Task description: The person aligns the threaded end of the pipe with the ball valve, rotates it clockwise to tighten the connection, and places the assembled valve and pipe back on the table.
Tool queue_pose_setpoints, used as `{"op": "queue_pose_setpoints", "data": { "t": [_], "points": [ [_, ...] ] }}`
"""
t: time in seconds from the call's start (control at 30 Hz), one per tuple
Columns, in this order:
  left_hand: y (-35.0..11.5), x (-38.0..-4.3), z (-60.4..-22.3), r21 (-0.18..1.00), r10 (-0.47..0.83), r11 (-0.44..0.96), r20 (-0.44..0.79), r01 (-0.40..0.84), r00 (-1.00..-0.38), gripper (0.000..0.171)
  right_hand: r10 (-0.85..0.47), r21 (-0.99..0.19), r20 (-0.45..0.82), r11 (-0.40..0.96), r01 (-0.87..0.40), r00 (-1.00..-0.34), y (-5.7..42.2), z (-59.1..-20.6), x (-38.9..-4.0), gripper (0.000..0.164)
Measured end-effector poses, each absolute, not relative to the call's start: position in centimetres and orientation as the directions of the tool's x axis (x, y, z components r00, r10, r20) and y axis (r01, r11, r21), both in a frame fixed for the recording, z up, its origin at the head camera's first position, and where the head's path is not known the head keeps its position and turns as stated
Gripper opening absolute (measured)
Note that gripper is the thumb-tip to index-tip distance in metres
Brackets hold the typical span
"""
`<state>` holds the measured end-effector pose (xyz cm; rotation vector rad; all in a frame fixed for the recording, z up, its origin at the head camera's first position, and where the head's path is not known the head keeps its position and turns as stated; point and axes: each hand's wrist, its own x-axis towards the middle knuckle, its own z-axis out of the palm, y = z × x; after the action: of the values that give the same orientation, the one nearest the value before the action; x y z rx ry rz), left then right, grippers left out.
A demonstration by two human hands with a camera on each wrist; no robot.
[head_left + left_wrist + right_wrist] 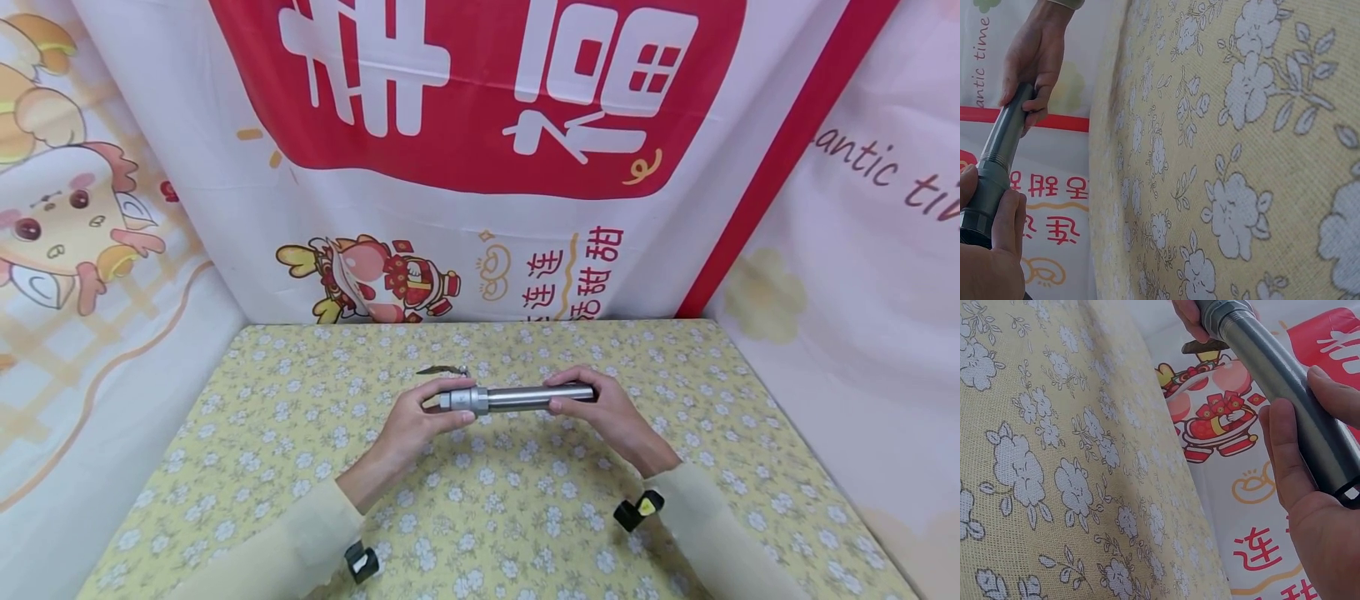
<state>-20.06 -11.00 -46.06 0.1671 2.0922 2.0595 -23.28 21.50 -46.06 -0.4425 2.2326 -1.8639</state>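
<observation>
In the head view a smooth steel pipe (519, 399) lies level above the table, joined at its left end to a grey metal ball valve (481, 401). My left hand (408, 421) grips the valve between thumb and fingers. A thin lever handle (441, 369) sticks out behind the valve. My right hand (606, 414) holds the pipe near its right end, thumb on one side and fingers on the other. Threads show where pipe and valve (988, 187) meet in the left wrist view. The pipe (1275, 372) passes through the right fingers in the right wrist view.
Below the hands is a table with a yellow floral cloth (480, 517). Printed fabric hangs at the back (480, 179) and at both sides. Each wrist carries a small black device, one by the left sleeve (277, 533) and one by the right.
</observation>
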Motion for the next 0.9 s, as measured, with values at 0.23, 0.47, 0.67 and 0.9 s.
{"op": "queue_pose_setpoints", "data": {
  "t": [0.23, 0.47, 0.67, 0.9],
  "points": [
    [-11.04, -20.14, -46.02, 0.997, 0.218, 0.021, -0.073, -0.070, -0.973, 0.053, -0.392, -0.983, 0.031, 0.154, -0.099, -0.919, 21.75, -45.89, -23.36, 0.053],
    [-11.06, -20.11, -45.96, 0.997, 0.215, 0.024, -0.076, -0.072, -0.974, 0.051, -0.410, -0.983, 0.025, 0.155, -0.097, -0.912, 21.89, -45.83, -23.32, 0.055],
    [-11.03, -20.09, -45.92, 0.998, 0.219, 0.028, -0.066, -0.061, -0.973, 0.051, -0.406, -0.980, 0.030, 0.166, -0.106, -0.913, 22.00, -45.84, -23.32, 0.046],
    [-10.94, -19.96, -45.92, 0.998, 0.213, 0.036, -0.059, -0.052, -0.975, 0.049, -0.414, -0.982, 0.025, 0.161, -0.100, -0.910, 22.18, -45.84, -23.26, 0.045]
  ]
}}
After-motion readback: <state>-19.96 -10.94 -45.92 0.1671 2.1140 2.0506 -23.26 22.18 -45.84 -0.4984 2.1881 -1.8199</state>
